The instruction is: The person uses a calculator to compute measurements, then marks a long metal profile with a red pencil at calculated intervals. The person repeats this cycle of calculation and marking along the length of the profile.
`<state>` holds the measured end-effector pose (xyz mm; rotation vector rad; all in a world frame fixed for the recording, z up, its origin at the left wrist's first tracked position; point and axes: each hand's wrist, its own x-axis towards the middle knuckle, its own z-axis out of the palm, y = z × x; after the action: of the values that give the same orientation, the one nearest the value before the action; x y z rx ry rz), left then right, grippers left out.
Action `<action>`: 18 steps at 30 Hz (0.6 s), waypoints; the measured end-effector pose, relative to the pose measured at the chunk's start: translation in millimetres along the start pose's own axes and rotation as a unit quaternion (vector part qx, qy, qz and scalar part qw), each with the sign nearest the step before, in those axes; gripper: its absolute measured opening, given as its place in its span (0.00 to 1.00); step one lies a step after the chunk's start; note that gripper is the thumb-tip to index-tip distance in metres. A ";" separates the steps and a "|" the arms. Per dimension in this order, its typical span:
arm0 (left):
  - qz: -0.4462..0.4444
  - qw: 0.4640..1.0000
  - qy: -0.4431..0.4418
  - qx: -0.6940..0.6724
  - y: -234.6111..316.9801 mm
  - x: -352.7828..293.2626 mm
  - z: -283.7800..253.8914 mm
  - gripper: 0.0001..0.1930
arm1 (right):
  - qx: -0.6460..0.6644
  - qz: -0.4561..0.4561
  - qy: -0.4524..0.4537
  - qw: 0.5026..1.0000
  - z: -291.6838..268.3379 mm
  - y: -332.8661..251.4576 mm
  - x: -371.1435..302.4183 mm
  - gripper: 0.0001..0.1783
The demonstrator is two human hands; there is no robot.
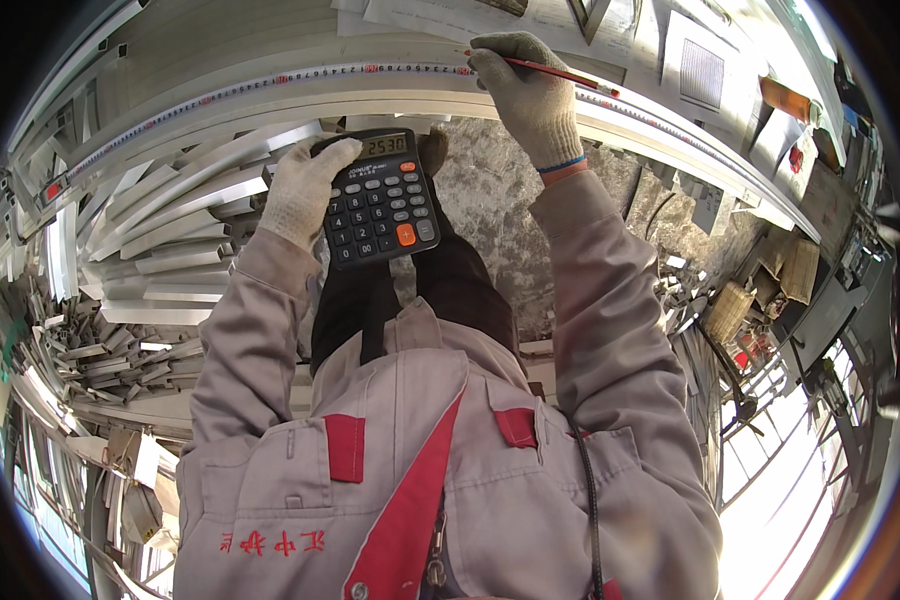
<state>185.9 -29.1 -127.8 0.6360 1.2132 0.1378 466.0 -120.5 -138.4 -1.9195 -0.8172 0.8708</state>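
Note:
A white knit glove covers my left hand, which is closed around the upper left side of a black desk calculator with grey and orange keys. The calculator is held over my legs, its lit display facing up. My right hand, gloved too, pinches a red pencil close to its left end, over the bench edge. Beneath that hand a white tape measure stretches along a long pale metal profile. Parts of the right fingertips are hidden by the glove's back.
Long metal offcuts are piled at the left, with many short scraps below them. Paper sheets lie at the far side of the bench. A grid-patterned sheet and an orange-brown object are at the far right.

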 end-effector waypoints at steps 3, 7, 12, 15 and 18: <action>0.003 1.000 -0.008 -0.012 -1.3 0.6 1.3 0.14 | 0.011 0.054 0.008 0.998 7.6 -1.2 -6.3 0.13; -0.005 1.000 -0.008 0.001 -3.0 3.4 1.0 0.14 | -0.013 0.024 0.033 0.999 20.9 1.6 -5.3 0.14; -0.021 0.999 0.013 0.024 -6.1 3.6 0.2 0.14 | 0.000 0.035 0.035 0.999 23.0 1.7 -3.9 0.14; -0.016 0.999 0.019 0.041 -5.9 2.6 -0.9 0.15 | 0.001 0.035 0.037 0.999 23.2 2.3 -4.0 0.13; -0.024 0.999 0.009 0.039 -4.4 1.0 -1.5 0.15 | -0.012 -0.020 0.042 0.999 25.1 4.1 -3.5 0.12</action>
<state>184.0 -31.7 -131.2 0.6754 1.2557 0.0567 444.6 -114.4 -150.9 -1.9413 -0.8158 0.7538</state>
